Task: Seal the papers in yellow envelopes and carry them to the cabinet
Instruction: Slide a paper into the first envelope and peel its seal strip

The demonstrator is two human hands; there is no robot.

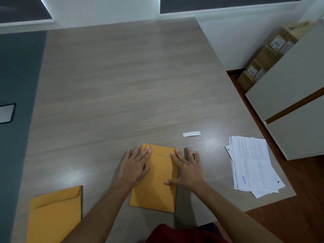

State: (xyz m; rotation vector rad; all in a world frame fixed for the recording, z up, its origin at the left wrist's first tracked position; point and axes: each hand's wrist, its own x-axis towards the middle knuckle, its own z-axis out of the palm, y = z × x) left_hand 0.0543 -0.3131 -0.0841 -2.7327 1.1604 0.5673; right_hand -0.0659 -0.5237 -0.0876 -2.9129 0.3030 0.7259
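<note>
While both palms lie flat with fingers spread straight, a yellow envelope (155, 179) sits flap-down on the wooden table (122, 85): the left hand (135, 165) presses its left edge, the right hand (188, 168) its right. A white strip (191, 134) lies just beyond the envelope, loose papers (252, 165) well right of it, a second envelope (55, 213) left of it.

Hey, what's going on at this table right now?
A person is pressing both hands flat on a yellow envelope lying on the table, the left hand and right hand smoothing down its folded flap. A white strip lies just beyond it. More yellow envelopes wait at the left, and a stack of papers sits at the right.
</note>
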